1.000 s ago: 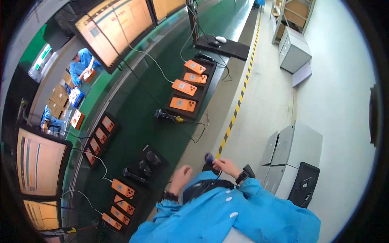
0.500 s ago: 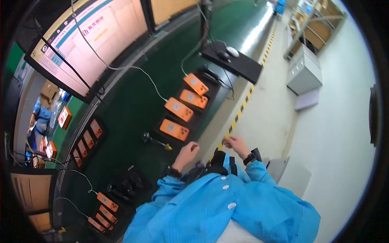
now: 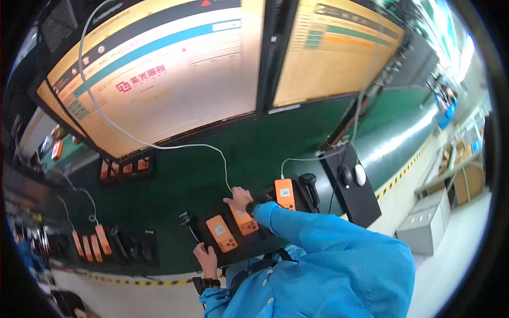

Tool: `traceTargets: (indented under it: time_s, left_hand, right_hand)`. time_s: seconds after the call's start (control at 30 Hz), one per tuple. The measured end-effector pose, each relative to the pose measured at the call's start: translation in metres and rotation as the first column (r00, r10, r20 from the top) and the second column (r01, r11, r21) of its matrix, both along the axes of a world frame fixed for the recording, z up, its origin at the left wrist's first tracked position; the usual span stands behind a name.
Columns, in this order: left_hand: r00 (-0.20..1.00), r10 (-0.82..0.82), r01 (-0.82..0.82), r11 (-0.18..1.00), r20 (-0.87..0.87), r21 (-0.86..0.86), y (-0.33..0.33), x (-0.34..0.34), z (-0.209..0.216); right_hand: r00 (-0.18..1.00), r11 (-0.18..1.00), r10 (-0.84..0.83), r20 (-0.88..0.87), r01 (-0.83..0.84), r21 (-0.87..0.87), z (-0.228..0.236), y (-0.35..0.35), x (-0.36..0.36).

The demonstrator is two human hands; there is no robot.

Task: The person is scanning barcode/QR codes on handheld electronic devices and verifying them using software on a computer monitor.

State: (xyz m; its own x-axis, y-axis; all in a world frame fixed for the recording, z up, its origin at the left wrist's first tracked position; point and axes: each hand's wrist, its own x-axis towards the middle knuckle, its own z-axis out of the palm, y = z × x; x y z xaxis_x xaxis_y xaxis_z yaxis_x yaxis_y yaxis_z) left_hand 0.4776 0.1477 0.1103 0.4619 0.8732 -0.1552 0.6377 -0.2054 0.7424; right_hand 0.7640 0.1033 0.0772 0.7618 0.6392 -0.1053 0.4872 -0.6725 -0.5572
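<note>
My right hand (image 3: 241, 200) is at the top end of an orange phone (image 3: 245, 222) with a three-lens camera. Its thumb and fingers close around the end of a white charging cable (image 3: 225, 168); the plug is hidden. Down by the bench's front edge, my left hand (image 3: 205, 258) has its fingers curled on the lower end of a slim dark rod-like tool (image 3: 191, 231) with a wider head. Between the hands lies a second orange phone (image 3: 221, 233) with a pale label. Another labelled orange phone (image 3: 284, 192), with a cable plugged in, sits right of my right forearm.
Two large monitors (image 3: 175, 74) stand behind the green bench (image 3: 254, 140). A black handheld scanner (image 3: 310, 188) and a black board (image 3: 347, 185) with two mice lie at right. More orange phones (image 3: 102, 239) lie at left, others (image 3: 127, 168) below the left monitor.
My view has swung left toward the bench and monitors. My hands have moved from in front of my body onto the bench, right to the phone and cable, left to the rod-like tool.
</note>
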Motion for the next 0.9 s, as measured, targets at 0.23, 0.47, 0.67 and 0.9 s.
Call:
traceTargets:
  time_s: [0.23, 0.47, 0.67, 0.9]
  left_hand:
    - [0.991, 0.132, -0.129, 0.978, -0.005, 0.164, -0.023, 0.02, -0.018]
    - [0.935, 0.341, -0.301, 0.908, -0.098, 0.29, 0.036, 0.062, -0.045]
    - [0.93, 0.366, -0.365, 0.924, -0.013, -0.112, 0.067, 0.054, -0.05]
    - [0.864, 0.322, -0.21, 0.929, 0.387, -0.303, 0.01, 0.075, 0.005]
  right_hand:
    - [0.893, 0.961, 0.274, -0.358, -0.272, 0.056, -0.005, -0.008, 0.034]
    - [0.883, 0.959, 0.223, -0.413, -0.123, 0.255, 0.041, -0.061, 0.001]
    - [0.865, 0.927, 0.255, -0.432, -0.091, 0.365, 0.032, -0.056, -0.009]
    - [0.829, 0.843, 0.538, 0.152, -0.534, -0.069, 0.039, -0.108, 0.08]
